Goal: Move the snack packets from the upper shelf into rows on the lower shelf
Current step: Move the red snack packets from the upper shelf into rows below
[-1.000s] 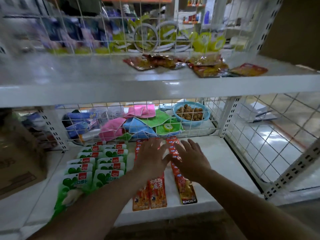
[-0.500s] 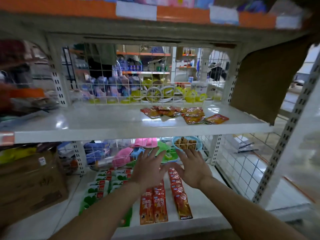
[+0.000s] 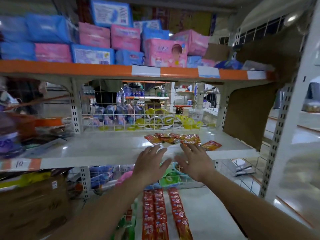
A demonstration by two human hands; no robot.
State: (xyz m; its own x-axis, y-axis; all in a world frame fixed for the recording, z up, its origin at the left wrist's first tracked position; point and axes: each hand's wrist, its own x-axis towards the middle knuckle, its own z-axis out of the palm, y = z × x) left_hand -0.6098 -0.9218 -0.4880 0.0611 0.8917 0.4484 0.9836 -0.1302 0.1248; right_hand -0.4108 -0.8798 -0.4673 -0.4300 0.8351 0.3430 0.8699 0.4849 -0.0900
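Hands empty, splayed: left hand (image 3: 150, 166), right hand (image 3: 196, 165) near snack packets (image 3: 173, 138), upper shelf (image 3: 103, 148).

The light is soft and a bit dim. Bright white spots shine on the upper shelf (image 3: 103, 149). Left of this shelf everything is smeared and blurry. Right of it, the white post (image 3: 278, 135) looks bent.

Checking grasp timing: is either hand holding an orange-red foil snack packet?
No, left hand and right hand have spread, empty fingers; the orange-red foil snack packets lie on the white upper shelf.
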